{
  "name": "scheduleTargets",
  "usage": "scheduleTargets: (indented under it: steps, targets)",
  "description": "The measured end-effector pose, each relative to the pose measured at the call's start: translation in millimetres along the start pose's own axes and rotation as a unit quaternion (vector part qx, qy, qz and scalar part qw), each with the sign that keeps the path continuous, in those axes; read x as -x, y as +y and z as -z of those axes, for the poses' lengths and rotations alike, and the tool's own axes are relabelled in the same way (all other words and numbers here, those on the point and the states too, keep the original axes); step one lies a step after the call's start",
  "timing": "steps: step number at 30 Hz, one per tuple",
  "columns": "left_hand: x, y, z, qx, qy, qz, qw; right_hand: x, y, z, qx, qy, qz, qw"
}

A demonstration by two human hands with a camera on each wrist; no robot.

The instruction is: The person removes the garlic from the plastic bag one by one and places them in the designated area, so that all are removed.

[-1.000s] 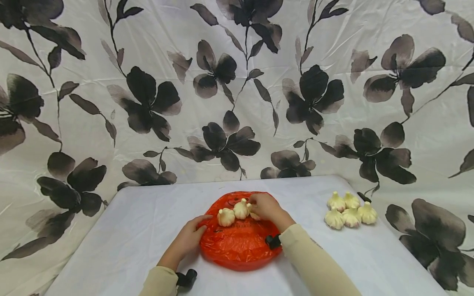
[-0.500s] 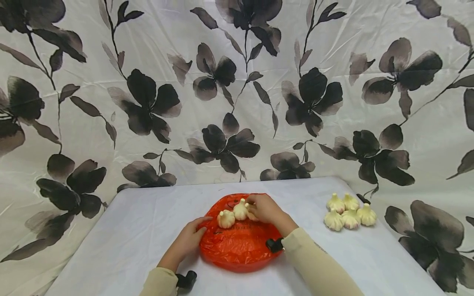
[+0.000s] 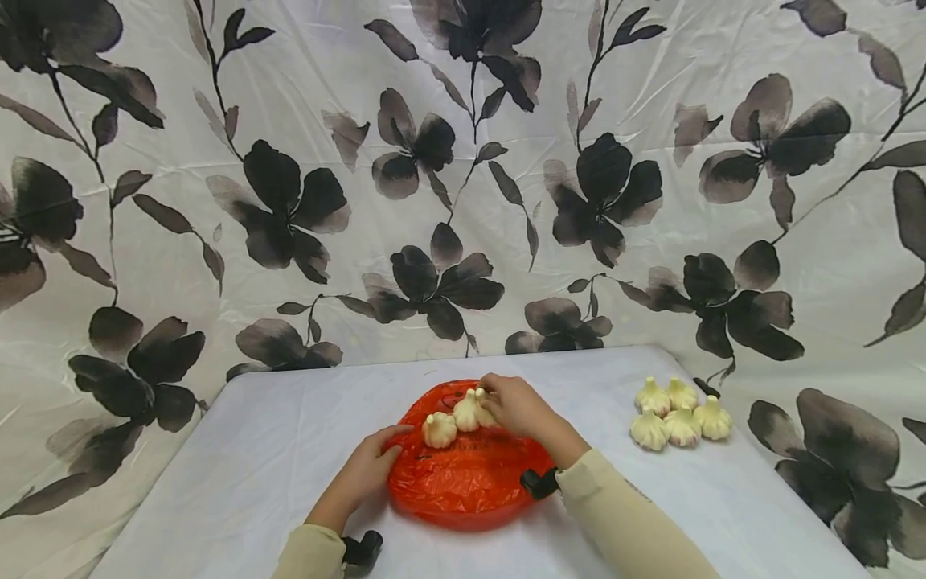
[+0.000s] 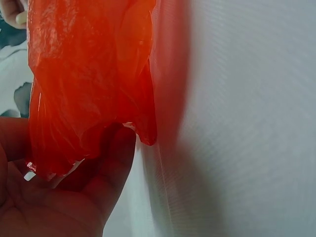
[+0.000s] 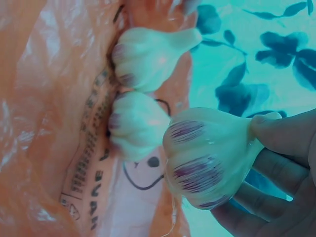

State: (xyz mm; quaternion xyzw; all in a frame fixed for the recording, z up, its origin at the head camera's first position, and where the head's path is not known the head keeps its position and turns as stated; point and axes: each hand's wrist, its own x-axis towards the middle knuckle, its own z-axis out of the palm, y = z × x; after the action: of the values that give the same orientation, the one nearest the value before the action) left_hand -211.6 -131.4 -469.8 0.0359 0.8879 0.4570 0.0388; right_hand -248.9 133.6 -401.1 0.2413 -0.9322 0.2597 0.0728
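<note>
A red plastic bag [image 3: 470, 482] lies puffed up on the white table. My left hand [image 3: 367, 465] grips its left edge; in the left wrist view the fingers [image 4: 106, 182] curl under the film. Two pale garlic bulbs sit on the bag's upper side, a left one [image 3: 439, 430] and a middle one [image 3: 466, 412]. My right hand [image 3: 517, 406] pinches a third garlic bulb [image 5: 202, 158] by its stem, close beside the middle one. Purple streaks mark this bulb's skin in the right wrist view.
Several more garlic bulbs [image 3: 682, 414] stand in a cluster at the table's right side. The white-covered table [image 3: 253, 466] ends at the back against a flower-patterned cloth [image 3: 304, 80].
The held bulb has shifted slightly left and now overlaps the middle bulb in the head view. The left hand keeps its place on the bag's edge.
</note>
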Motion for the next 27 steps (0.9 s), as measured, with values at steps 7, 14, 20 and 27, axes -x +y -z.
scheduleTargets:
  steps: [7, 14, 20, 27]
  targets:
    - [1.1, 0.8, 0.0, -0.004, 0.001, 0.002, 1.0000, 4, -5, 10, -0.019, 0.029, 0.009, 0.999]
    - [1.6, 2.0, -0.3, -0.004, 0.003, 0.002, 1.0000, 7, -6, 21, -0.035, 0.044, -0.011, 0.998]
    - [0.9, 2.5, 0.8, -0.009, 0.001, -0.001, 1.0000, 9, 1, 32, -0.041, 0.058, -0.030, 0.997]
    - [0.7, 2.2, 2.4, -0.017, 0.002, -0.015, 0.9997, 12, 15, 45, -0.045, 0.092, -0.033, 0.994]
